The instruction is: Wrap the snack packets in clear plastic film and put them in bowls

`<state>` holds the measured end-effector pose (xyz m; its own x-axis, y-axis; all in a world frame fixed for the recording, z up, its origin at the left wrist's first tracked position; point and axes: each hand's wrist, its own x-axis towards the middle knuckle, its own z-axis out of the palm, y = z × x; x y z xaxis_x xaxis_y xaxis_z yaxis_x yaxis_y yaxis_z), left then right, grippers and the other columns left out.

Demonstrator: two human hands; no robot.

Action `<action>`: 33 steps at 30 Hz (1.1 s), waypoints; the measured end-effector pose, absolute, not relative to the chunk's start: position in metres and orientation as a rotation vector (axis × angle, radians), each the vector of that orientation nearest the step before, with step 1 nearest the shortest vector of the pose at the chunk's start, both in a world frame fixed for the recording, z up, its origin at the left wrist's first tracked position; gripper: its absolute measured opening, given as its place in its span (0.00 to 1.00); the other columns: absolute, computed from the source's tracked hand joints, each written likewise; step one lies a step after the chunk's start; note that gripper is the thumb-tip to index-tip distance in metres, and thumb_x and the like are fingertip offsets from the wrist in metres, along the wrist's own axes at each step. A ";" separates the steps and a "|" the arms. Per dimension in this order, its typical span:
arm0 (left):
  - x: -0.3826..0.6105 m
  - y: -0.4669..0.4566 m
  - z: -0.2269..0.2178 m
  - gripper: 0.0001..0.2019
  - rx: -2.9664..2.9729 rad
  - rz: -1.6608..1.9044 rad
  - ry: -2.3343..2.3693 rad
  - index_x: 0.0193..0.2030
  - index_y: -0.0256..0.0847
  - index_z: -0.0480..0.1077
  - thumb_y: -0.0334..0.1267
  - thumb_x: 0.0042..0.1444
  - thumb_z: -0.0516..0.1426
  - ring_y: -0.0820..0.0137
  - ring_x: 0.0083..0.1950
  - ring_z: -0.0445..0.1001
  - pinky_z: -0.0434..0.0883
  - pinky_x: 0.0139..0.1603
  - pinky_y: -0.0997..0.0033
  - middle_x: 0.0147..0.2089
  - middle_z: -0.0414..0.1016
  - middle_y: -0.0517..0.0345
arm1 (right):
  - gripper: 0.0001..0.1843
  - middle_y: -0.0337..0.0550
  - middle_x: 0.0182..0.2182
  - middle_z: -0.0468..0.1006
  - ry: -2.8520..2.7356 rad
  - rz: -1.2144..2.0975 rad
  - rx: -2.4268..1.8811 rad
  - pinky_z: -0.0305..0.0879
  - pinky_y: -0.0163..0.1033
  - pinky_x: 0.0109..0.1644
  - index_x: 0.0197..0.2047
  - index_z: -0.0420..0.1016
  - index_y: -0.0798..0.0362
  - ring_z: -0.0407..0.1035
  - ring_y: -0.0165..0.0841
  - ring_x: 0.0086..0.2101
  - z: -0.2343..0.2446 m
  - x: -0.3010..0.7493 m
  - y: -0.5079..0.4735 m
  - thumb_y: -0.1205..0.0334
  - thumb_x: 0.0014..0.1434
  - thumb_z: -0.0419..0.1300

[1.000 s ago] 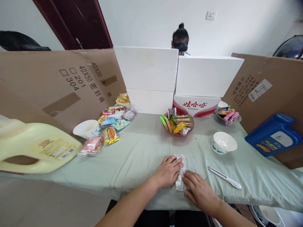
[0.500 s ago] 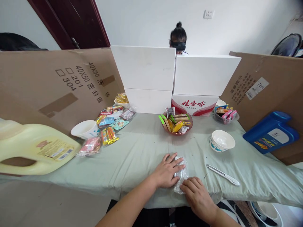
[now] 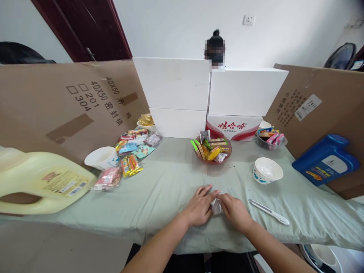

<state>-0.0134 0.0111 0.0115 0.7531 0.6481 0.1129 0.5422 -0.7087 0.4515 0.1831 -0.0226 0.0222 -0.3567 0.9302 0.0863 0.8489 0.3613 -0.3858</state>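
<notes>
Resting nearer the wearer than the red bowl (image 3: 207, 160), both hands close in on a small crumpled piece of clear plastic (image 3: 217, 208). The left hand (image 3: 199, 206) lies palm down, its fingers loosely spread and the foremost ones reaching toward the bowl, while its index finger and thumb side border the plastic. The right hand (image 3: 236, 213) is bent at the knuckles with its fingers drawn together, their tips on the end of the plastic facing the bowl; its thumb is hidden, so I cannot tell whether it pinches the sheet or only presses it down. The likeliest trouble, as I judge it, is the plastic springing loose or creasing crookedly, since film so thin and slick gives little grip and the left hand seems to steady only one edge. The pale green cloth (image 3: 159, 193) beneath the bowl is rippled, and a hard push could drag it along with the plastic. A sideways sweep of the right forearm might also knock the white slim tool (image 3: 269, 212), which lies to the right of the bowl and nearer the wearer. As for the plastic itself, it sits on the wearer's side of the bowl, between the hands: just right of the left thumb, just left of the right fingers, and partly covered by both.
</notes>
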 end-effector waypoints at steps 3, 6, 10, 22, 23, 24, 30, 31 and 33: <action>-0.012 0.013 0.009 0.40 2.550 0.374 0.947 0.71 0.41 0.37 0.33 0.55 0.54 0.56 0.71 0.48 0.51 0.67 0.45 0.68 0.58 0.47 | 0.13 0.44 0.38 0.78 -2.248 0.317 -1.802 0.62 0.35 0.36 0.46 0.70 0.51 0.73 0.33 0.35 0.018 0.174 -0.013 0.66 0.67 0.46; -0.012 0.013 0.008 0.41 2.543 0.389 0.955 0.71 0.40 0.36 0.32 0.54 0.54 0.56 0.71 0.50 0.52 0.67 0.45 0.68 0.58 0.45 | 0.11 0.44 0.36 0.77 -2.199 0.261 -1.903 0.59 0.35 0.33 0.42 0.68 0.52 0.73 0.33 0.34 0.013 0.166 -0.009 0.65 0.67 0.45; -0.013 0.012 0.010 0.37 2.540 0.448 0.926 0.70 0.44 0.44 0.30 0.54 0.54 0.56 0.71 0.51 0.53 0.67 0.44 0.67 0.60 0.49 | 0.09 0.44 0.36 0.76 -2.163 0.210 -1.999 0.56 0.35 0.31 0.41 0.66 0.52 0.73 0.33 0.32 0.010 0.161 -0.006 0.65 0.67 0.46; -0.009 0.009 0.007 0.13 2.500 0.561 1.150 0.53 0.44 0.70 0.39 0.62 0.55 0.55 0.68 0.56 0.60 0.65 0.47 0.65 0.62 0.49 | 0.11 0.50 0.41 0.73 -2.167 0.085 -2.039 0.61 0.40 0.39 0.48 0.67 0.54 0.70 0.39 0.39 0.015 0.166 -0.003 0.61 0.66 0.49; -0.008 0.009 0.007 0.13 2.500 0.566 1.148 0.52 0.44 0.71 0.39 0.61 0.57 0.55 0.68 0.55 0.60 0.65 0.47 0.65 0.62 0.49 | 0.11 0.52 0.42 0.73 -2.155 0.050 -2.036 0.62 0.43 0.42 0.48 0.67 0.55 0.69 0.42 0.42 0.015 0.172 -0.002 0.61 0.66 0.50; -0.008 0.009 0.007 0.14 2.499 0.571 1.144 0.52 0.44 0.71 0.39 0.60 0.58 0.55 0.68 0.55 0.60 0.65 0.47 0.65 0.61 0.49 | 0.11 0.54 0.44 0.72 -2.125 -0.003 -2.030 0.62 0.45 0.46 0.48 0.68 0.55 0.68 0.44 0.44 0.015 0.178 -0.002 0.61 0.65 0.51; -0.009 0.009 0.002 0.16 2.487 0.633 1.111 0.52 0.45 0.70 0.36 0.56 0.60 0.54 0.67 0.56 0.62 0.64 0.46 0.64 0.63 0.50 | 0.19 0.55 0.59 0.65 -2.239 -0.286 -1.559 0.50 0.51 0.63 0.57 0.67 0.57 0.52 0.45 0.62 0.005 0.190 -0.011 0.62 0.65 0.49; -0.009 0.009 0.000 0.16 2.484 0.669 1.099 0.52 0.45 0.70 0.34 0.56 0.59 0.54 0.67 0.57 0.62 0.64 0.47 0.64 0.64 0.50 | 0.23 0.54 0.62 0.63 -2.359 -0.249 -1.437 0.49 0.51 0.64 0.61 0.63 0.58 0.49 0.44 0.64 0.001 0.187 -0.014 0.58 0.66 0.49; -0.011 0.012 -0.006 0.15 2.444 0.807 1.127 0.50 0.43 0.71 0.29 0.55 0.55 0.56 0.65 0.60 0.63 0.64 0.48 0.61 0.66 0.50 | 0.35 0.55 0.65 0.58 -2.541 -0.141 -1.311 0.47 0.51 0.65 0.67 0.54 0.60 0.46 0.44 0.65 -0.005 0.179 -0.019 0.47 0.64 0.50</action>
<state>-0.0113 0.0118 -0.0061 0.5266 0.7724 0.3551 0.5852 -0.6324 0.5077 0.1792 -0.0191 -0.0053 -0.5499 0.7838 0.2887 0.8109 0.5838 -0.0406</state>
